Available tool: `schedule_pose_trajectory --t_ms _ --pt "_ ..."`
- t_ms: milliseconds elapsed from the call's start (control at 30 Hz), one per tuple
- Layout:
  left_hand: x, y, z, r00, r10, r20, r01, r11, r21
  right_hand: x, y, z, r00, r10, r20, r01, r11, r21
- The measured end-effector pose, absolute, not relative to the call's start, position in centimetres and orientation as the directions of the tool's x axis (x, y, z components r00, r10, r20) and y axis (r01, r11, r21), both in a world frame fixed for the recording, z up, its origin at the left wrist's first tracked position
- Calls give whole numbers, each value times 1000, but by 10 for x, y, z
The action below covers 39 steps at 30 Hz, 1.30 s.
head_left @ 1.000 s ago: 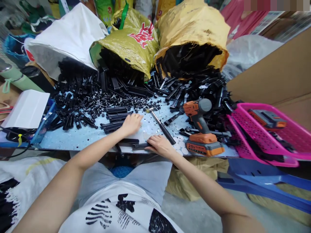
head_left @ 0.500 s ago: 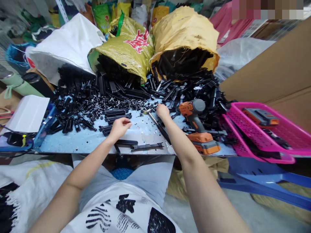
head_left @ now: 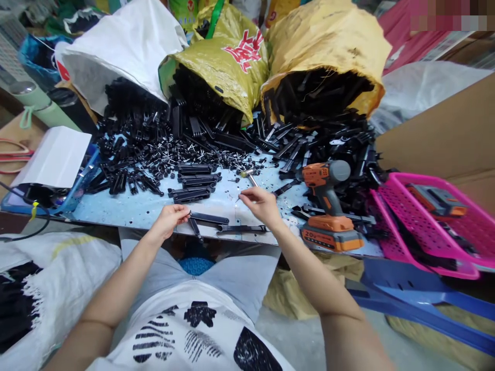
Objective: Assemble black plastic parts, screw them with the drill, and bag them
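My left hand [head_left: 170,220] is closed at the table's front edge, its fingertips pinching the end of a black bar [head_left: 211,218]. A shorter black piece [head_left: 195,229] angles down from the same end toward the edge. To the right, my right hand [head_left: 265,205] is raised over the table with thumb and forefinger pinched on a small thin pin [head_left: 238,199], too small to make out well. Between the hands lies another slim black bar [head_left: 242,229]. Beyond my right fingers is a hammer [head_left: 247,174], its handle partly hidden by the hand.
Stacked black bars [head_left: 193,194] lie mid-table, before a heap of small pins and black parts [head_left: 170,154]. A white sack [head_left: 127,46], an olive sack [head_left: 209,72] and a yellow sack [head_left: 325,41] spill parts. An orange cordless drill [head_left: 328,206] and pink baskets [head_left: 425,216] stand right.
My right hand has come back from the small-parts heap toward me, with a thin pin in its fingers. My left hand has moved down and left onto the black bar's end. The view has shifted.
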State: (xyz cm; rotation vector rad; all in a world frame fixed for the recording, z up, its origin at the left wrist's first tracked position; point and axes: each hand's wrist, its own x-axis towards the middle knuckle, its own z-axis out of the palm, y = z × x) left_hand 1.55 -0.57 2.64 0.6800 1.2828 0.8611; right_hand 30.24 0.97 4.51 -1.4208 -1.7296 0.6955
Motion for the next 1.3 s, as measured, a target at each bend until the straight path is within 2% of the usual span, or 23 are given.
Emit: schedule_pose_trajectory --t_ms 167,333,467,600,667,700,767,833,867,933,1000,1100,1167,1233,1300 --pt "17 -5 29 30 879 -475 -90 476 875 280 -26 41 -194 966 172 534 251 -807" --pt "19 -8 23 60 920 -387 51 385 922 283 -36 33 -313 922 229 610 379 -696" --pt "21 -5 7 -20 948 -317 180 315 932 285 -43 29 -417 888 196 667 445 -598" --pt "18 -9 -1 -76 964 -256 361 266 894 286 -50 12 -442 880 176 718 464 -518" --pt "16 -15 2 -44 997 -64 558 78 826 289 -53 0 -464 865 189 716 492 -495" --pt "16 -18 4 36 997 62 654 -71 753 292 -53 -5 -484 853 195 712 514 -479" --pt "20 -23 8 348 912 219 724 -409 555 300 -52 -12 -547 815 189 709 571 -414" --pt "30 -24 10 662 725 188 626 -674 394 308 -49 -14 -608 781 143 725 620 -301" --pt "37 -22 11 750 646 140 577 -743 340 312 -47 -13 -614 781 114 747 621 -236" --pt "51 -16 12 794 605 55 574 -777 260 317 -42 -10 -565 822 67 813 569 -125" --pt "62 -10 15 747 665 2 649 -730 215 318 -37 -1 -511 858 49 855 513 -75" --pt "67 -12 26 658 753 10 727 -639 251 318 -35 29 -576 816 57 806 578 -125" --pt "64 -25 39 659 745 100 673 -644 364 317 -39 59 -684 723 99 686 684 -249" --pt "62 -47 55 690 679 252 491 -694 526 314 -47 89 -780 602 173 487 756 -437" --pt "65 -71 72 650 629 425 255 -709 658 306 -59 109 -821 504 268 251 741 -623"
